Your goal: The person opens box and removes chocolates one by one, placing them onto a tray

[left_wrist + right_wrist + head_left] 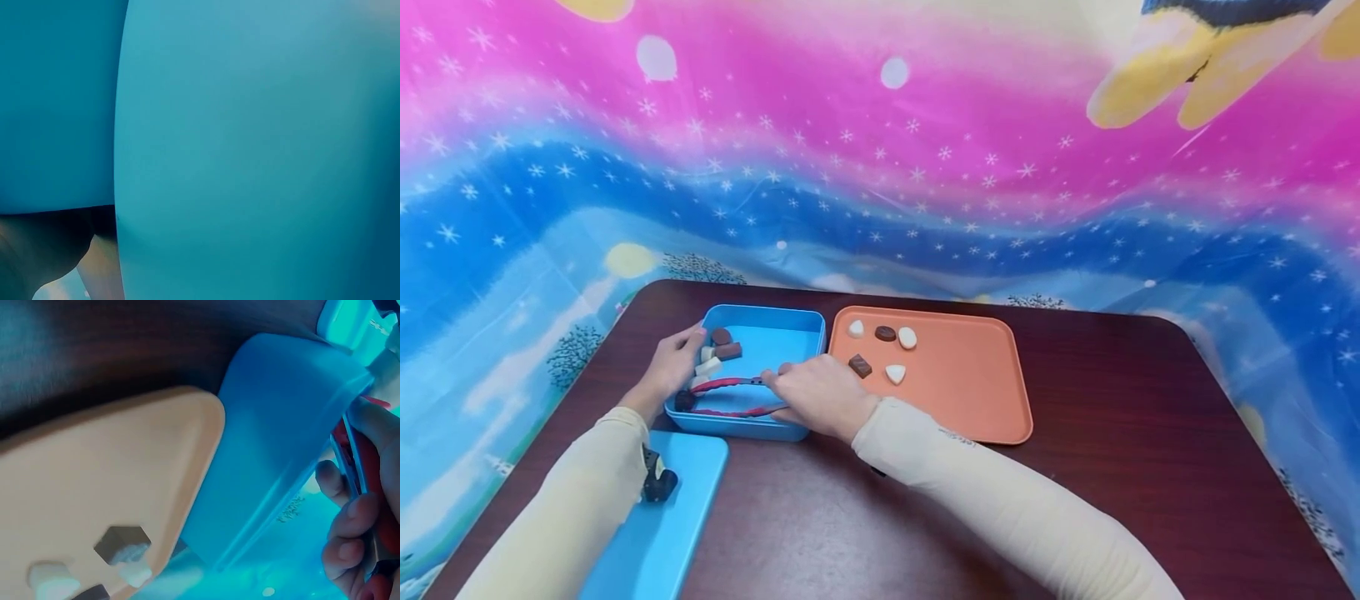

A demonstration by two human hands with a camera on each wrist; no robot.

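My right hand (823, 396) grips red-and-metal tongs (726, 382), reaching them leftward over the blue box (775, 429). The tong tips straddle a dark round chocolate-like piece (685, 401) at the box's near left corner; whether they squeeze it cannot be told. In the right wrist view, curled fingers (353, 519) wrap the tong handles. My left hand (672, 367) holds the box's left wall by the rim. Inside the box lie a brown bar-shaped piece (727, 351), a brown round piece (721, 336) and a white piece (707, 367).
An orange tray (962, 400) stands right of the box, bearing brown and white pieces, among them a brown block (860, 365) and a white oval (907, 337). A blue lid (692, 492) lies in front, under the left forearm. The dark wooden table (1105, 433) ends at a printed cloth.
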